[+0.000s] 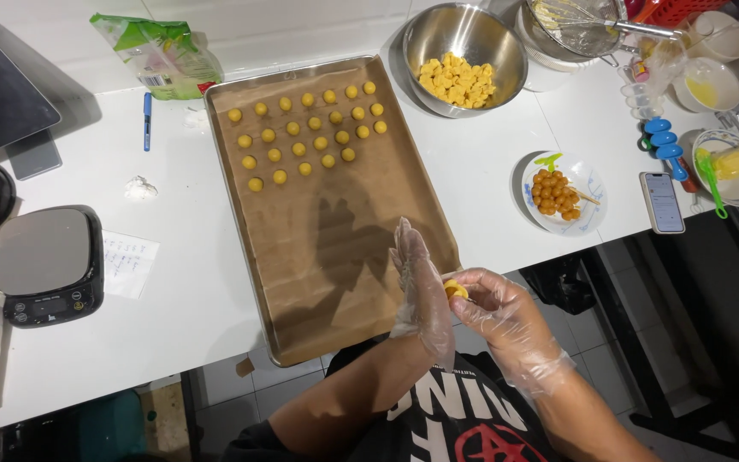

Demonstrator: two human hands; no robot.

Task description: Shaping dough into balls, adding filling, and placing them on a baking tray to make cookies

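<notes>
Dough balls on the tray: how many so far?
26 dough balls, all at the far end of the tray: three rows of seven, then a nearer row of five. One more piece is between the left hand and right hand.

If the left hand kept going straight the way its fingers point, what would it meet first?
The left hand points up the picture, over the tray. It would probably cross bare paper first, then meet the dough balls. Its height above the tray is unclear.
</notes>
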